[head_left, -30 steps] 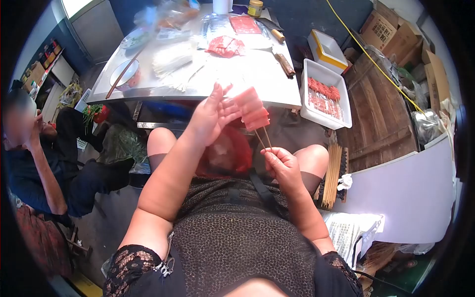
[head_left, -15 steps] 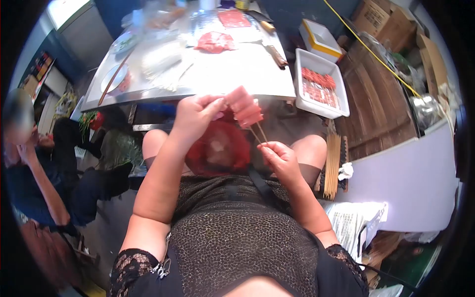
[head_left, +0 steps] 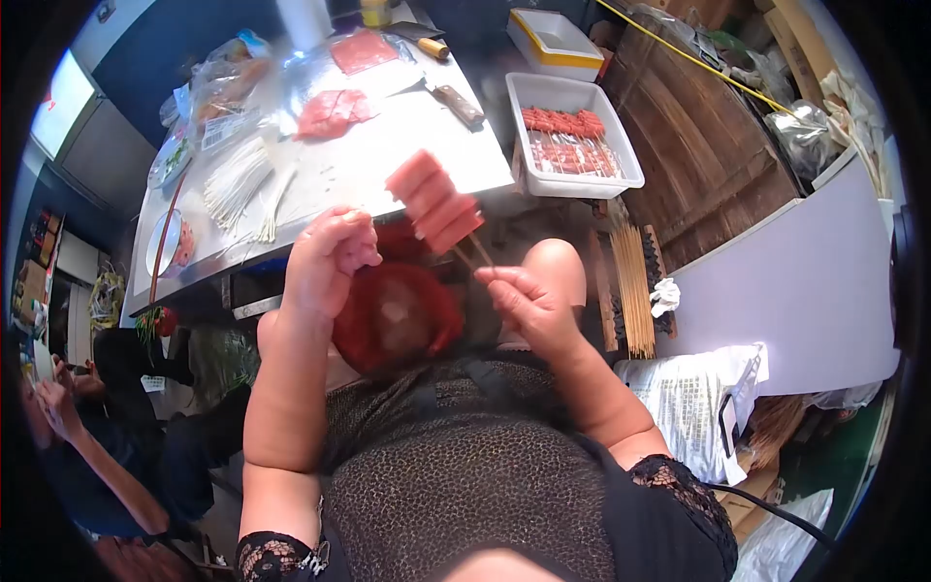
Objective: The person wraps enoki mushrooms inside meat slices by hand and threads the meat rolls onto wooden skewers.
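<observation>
We see soft pink meat (head_left: 433, 199) folded into thick, ridged blocks, stacked in a row on two thin wooden skewers (head_left: 483, 249). It hangs in the air near the table's (head_left: 407, 150) near edge, in front of the right hand (head_left: 531, 306). On the smooth, shiny tabletop we see a loose heap of floppy slices (head_left: 333, 113), a flat reddish slab (head_left: 363, 52) farther off, and fine white strands (head_left: 238, 182) fanned out at the left. A knife (head_left: 456, 105) with a brown handle lies toward the right edge. To the right, a white plastic tub (head_left: 628, 179) with rounded corners holds rows of red, lumpy kebabs (head_left: 564, 123); nearer stands a bundle of straight, pale sticks (head_left: 632, 291).

We find the right hand pinching the skewers' lower ends between thumb and bent fingers, its forearm angled inward. The left hand (head_left: 335, 257) is raised at the end of an upright forearm, apart from the meat, fingers curled in; we cannot tell whether it holds anything.
</observation>
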Available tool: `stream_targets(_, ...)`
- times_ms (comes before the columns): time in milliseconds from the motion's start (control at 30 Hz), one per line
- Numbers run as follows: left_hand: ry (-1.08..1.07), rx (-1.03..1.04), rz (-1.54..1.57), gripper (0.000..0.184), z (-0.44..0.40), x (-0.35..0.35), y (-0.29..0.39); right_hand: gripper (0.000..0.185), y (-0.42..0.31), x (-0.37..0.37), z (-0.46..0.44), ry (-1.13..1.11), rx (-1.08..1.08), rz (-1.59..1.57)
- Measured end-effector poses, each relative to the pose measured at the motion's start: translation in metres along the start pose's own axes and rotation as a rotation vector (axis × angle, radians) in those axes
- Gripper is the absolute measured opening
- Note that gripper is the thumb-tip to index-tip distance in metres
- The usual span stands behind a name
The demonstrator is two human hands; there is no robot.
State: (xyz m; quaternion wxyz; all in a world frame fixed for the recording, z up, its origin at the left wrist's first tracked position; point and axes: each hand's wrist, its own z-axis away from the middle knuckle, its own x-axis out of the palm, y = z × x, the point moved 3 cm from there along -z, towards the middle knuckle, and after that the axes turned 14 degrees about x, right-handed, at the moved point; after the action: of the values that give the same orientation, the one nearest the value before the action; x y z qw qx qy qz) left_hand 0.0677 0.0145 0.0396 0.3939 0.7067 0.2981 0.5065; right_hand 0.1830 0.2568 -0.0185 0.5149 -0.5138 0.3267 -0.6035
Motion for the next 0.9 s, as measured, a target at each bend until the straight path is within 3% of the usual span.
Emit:
stream_targets(33, 0.082, 0.007, -0.225, 0.015, -0.004, -0.002, -0.002, 0.033, -0.010, -0.008, 0.000, 0.030, -0.019, 0.006)
stream_targets(67, -0.007, 0.099, -0.521, 0.017, -0.017, -0.017, -0.011, 0.035, -0.025, -0.017, -0.001, 0.118, -0.069, 0.027)
stream_targets(100, -0.016, 0.092, -0.519, 0.017, -0.027, -0.033, -0.018, 0.036, -0.039, -0.029, -0.004, 0.206, -0.120, 0.050)
stream_targets(167, -0.171, 0.483, -1.342, 0.018, -0.048, -0.052, -0.015, 0.039, -0.051, -0.070, -0.021, 0.331, -0.103, 0.028)
stream_targets(233, -0.180, 0.451, -1.436, 0.018, -0.063, -0.065, -0.017, 0.040, -0.069, -0.113, -0.047, 0.466, -0.117, 0.159)
stream_targets(300, -0.331, 0.702, -1.670, 0.014, -0.068, -0.076, -0.027, 0.038, -0.071, -0.169, -0.087, 0.544, -0.093, 0.164)
stream_targets(400, -0.349, 0.694, -1.709, 0.014, -0.068, -0.068, -0.032, 0.037, -0.065, -0.271, -0.159, 0.691, -0.094, 0.327)
stream_targets(467, -0.379, 0.654, -1.718, 0.018, -0.069, -0.066, -0.032, 0.038, -0.083, -0.296, -0.181, 0.992, -0.157, 0.946)
stream_targets(733, -0.402, 0.619, -1.689, 0.024, -0.071, -0.065, -0.028, 0.035, -0.072, -0.356, -0.287, 0.958, 0.048, 0.996)
stream_targets(900, -0.404, 0.619, -1.672, 0.024, -0.070, -0.063, -0.027, 0.038, -0.051, -0.373, -0.299, 1.001, 0.150, 1.109)
